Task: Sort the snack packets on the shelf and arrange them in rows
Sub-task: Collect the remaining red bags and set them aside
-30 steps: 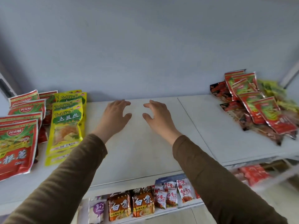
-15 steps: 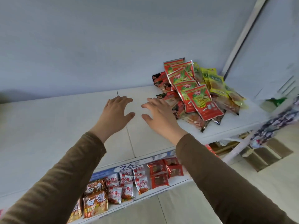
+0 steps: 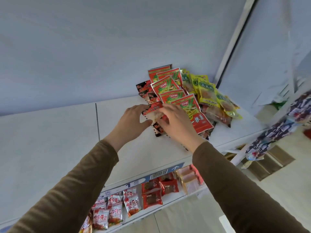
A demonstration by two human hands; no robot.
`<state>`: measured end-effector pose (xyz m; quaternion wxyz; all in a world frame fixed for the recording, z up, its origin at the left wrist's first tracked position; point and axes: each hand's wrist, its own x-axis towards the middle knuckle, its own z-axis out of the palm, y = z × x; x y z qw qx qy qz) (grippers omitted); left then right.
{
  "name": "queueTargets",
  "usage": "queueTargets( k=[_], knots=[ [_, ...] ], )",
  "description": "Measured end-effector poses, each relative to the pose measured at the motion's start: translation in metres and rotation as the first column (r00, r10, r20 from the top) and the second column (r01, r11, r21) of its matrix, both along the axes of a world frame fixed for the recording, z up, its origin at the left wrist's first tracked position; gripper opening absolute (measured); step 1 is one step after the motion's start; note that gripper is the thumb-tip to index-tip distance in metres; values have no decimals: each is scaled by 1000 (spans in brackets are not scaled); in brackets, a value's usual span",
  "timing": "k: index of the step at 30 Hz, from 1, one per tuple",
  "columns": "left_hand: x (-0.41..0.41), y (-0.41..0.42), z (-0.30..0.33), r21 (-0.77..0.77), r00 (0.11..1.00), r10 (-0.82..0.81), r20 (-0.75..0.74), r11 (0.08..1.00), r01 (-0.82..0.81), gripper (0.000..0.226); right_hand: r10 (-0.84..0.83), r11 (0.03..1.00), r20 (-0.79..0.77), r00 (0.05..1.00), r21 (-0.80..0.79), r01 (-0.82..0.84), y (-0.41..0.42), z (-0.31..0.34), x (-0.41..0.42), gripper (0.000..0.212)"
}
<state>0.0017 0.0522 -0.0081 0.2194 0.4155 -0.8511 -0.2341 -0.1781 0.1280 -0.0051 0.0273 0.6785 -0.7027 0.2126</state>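
Nearest, on the lower shelf (image 3: 170, 201), small red and white snack packs (image 3: 133, 201) lie in rows below the brown sleeves (image 3: 87, 179). Above, on the white shelf (image 3: 50, 140), the left hand (image 3: 133, 120) and right hand (image 3: 175, 121) meet at the near edge of the heap, fingers curled around a dark red packet (image 3: 154, 111); both seem to pinch it, though how firmly cannot be told. Behind it lie overlapping red-and-green packets (image 3: 170, 91), with yellow packets (image 3: 208, 93) farther right, all piled loosely against the back wall (image 3: 101, 47)
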Motion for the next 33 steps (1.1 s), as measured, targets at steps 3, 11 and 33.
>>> queueTargets(
  k=[3, 11, 33],
  knots=[
    [-22, -10, -2, 48, 998, -21, -56, 999, 24, 61, -63, 998, -3, 998, -3, 63, -2, 1, -32, 38],
    [-81, -30, -1, 474, 935, 114, -337, 878, 64, 80, -261, 936, 91, 961, 268, 229, -6, 6, -111, 93],
    [-164, -43, -8, 604, 666, 434, -607, 796, 32, 43, 149, 989, 510, 847, -90, -120, -77, -40, -142, 112]
  ],
)
